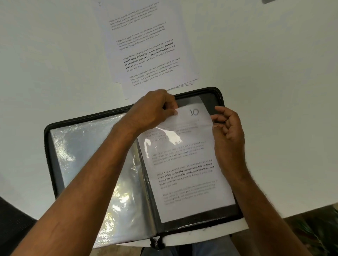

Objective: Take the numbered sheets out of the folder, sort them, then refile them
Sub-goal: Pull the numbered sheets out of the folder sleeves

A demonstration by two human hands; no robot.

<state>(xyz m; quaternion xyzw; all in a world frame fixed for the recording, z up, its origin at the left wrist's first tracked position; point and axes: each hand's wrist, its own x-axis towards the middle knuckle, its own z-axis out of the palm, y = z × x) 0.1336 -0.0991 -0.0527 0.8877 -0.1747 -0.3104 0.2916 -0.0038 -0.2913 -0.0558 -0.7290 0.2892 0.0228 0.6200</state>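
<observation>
Both hands pinch sheet 10 (184, 146) at its 12 o'clock edge — left hand (151, 111), right hand (226, 128); uneven pull could crease it in the sleeve (197, 210).

White table (274, 73), dark corner object (268, 1)

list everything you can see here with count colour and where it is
folder: one, black zip-edged, open flat at the table's near edge
clear sleeves: several, shiny see-through, on the folder's left half
sheet marked 10: one, white with printed text, on the folder's right half, top end pinched
stack of sheets: one pile, white, printed, beyond the folder
table: one, white, under everything
dark object: one, grey, top edge, cut off
left hand: pinches the sheet's top left
right hand: pinches its top right edge
</observation>
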